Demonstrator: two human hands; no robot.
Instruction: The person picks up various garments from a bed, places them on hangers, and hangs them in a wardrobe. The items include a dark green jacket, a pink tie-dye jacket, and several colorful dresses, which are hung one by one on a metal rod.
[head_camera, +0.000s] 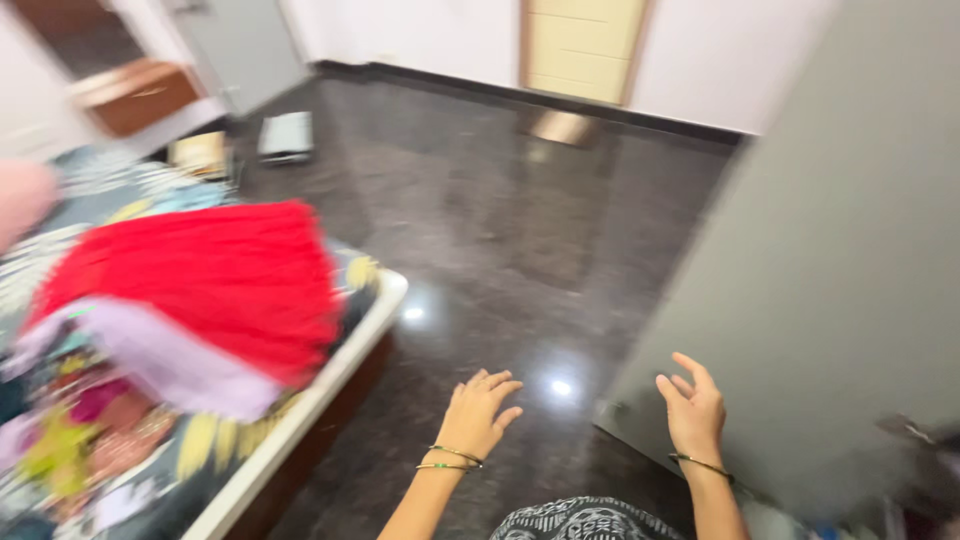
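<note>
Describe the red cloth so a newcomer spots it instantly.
Start at the bed with the white frame on the left. On its patterned bedspread lies a heap of clothes; the bright red pleated cloth tops it, the only plain red piece, above a pale lilac garment.

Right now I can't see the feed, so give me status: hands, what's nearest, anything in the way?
Left hand open, empty. Right hand open, empty, nearest the grey door. Bed with red cloth to the left. Dark floor ahead.

Heaped clothes (190, 290) on bed (330, 385) at left; door panel (830, 270) at right; floor (520, 230) between, beneath both hands.
</note>
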